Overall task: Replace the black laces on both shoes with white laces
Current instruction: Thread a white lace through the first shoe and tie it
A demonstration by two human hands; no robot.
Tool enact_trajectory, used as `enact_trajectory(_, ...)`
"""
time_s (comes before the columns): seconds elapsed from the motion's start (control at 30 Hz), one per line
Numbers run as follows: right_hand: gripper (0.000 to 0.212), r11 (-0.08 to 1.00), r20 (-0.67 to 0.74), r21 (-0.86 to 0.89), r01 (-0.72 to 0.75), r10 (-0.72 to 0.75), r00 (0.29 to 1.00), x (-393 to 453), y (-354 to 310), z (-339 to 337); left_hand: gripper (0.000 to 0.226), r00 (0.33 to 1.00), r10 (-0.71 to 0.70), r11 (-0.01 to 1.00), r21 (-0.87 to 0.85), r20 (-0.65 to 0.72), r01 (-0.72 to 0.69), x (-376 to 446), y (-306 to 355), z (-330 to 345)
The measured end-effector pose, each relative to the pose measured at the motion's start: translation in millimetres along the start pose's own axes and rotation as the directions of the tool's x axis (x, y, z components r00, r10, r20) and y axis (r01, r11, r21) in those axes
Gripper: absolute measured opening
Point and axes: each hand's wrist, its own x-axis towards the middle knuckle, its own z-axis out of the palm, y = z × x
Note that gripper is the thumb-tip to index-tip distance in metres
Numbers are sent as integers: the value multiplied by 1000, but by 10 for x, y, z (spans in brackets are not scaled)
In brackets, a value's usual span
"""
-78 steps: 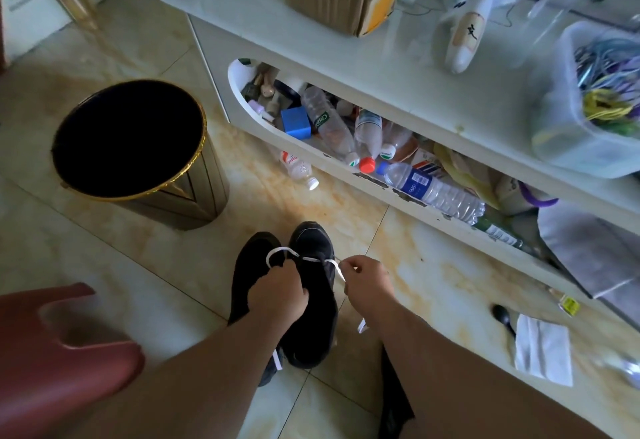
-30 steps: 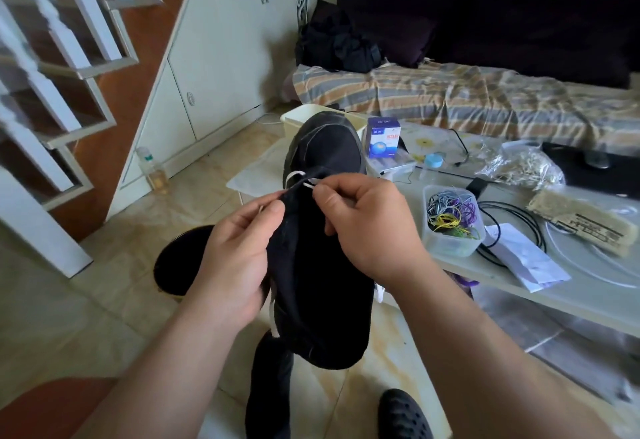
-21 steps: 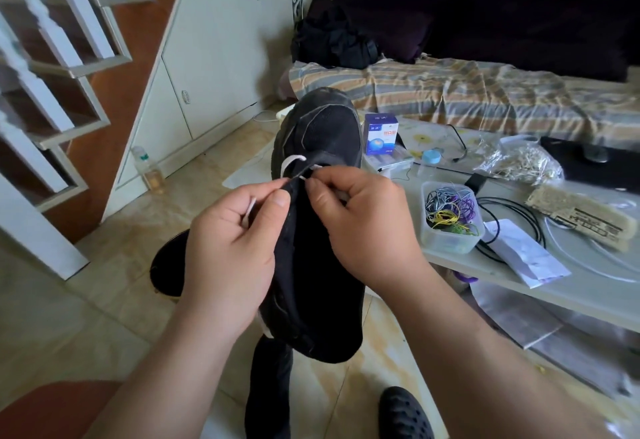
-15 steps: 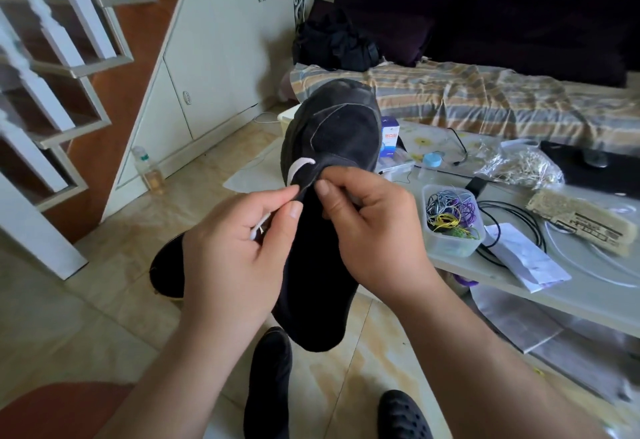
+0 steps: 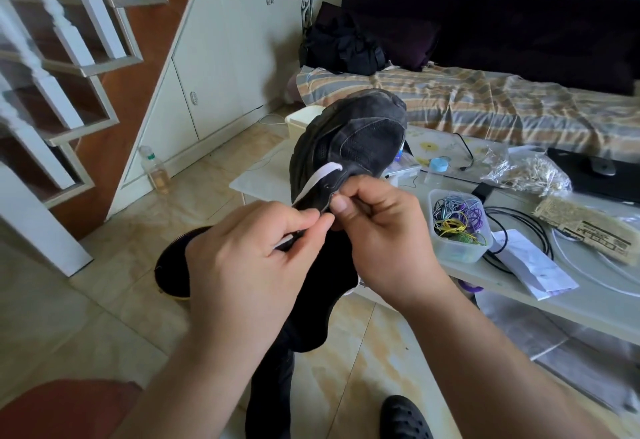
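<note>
While you had the shoe (image 5: 349,147) up in the air between both hands, toe pointing up and away from you and heel hanging down toward the floor, the whole thing came down to one tiny spot: the eyelet flap right at your fingertips. Your left hand (image 5: 249,265) was pinching the white lace (image 5: 320,175), thumb and forefinger pressed together on it just below and left of the flap. Your right hand (image 5: 381,230) was pinching the flap itself, thumb on top, other fingers curled in behind.

So the lace ran diagonally, from your left pinch up and right to where it looped over the flap's edge. The two pinches were practically touching, lace hand slightly lower and closer to you. My guess is the next pull had to go along that same diagonal, with the right hand just holding the flap steady.

Only that one loop of white showed, so I'd say the lacing was barely started. The second shoe (image 5: 270,397) was lying on the floor under your arms, and I couldn't tell what laces it had.
</note>
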Motion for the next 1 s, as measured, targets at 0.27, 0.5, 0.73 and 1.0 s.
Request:
enact_trajectory(0.27, 18, 993, -117, 105, -48, 60, 991, -31, -38, 47, 14, 1000, -6, 1000, -27, 11, 6, 29, 12, -2)
enact_trajectory(0.5, 20, 990, -123, -56, -128, 121, 985, -26, 18, 67, 10, 963, -218, 967, -94, 159, 235, -38, 34, 62)
enact_trajectory(0.73, 3, 880, -253, -415, -232, 133, 958, 20, 8, 28, 14, 620, -669, 538, -307, 411, 785, -100, -75, 215)
enact_trajectory(1.0, 13, 877, -162, -424, -224, 170, 972, -2, 72, 72, 28, 380, -812, 165, -450, 443, 878, -146, -153, 473)
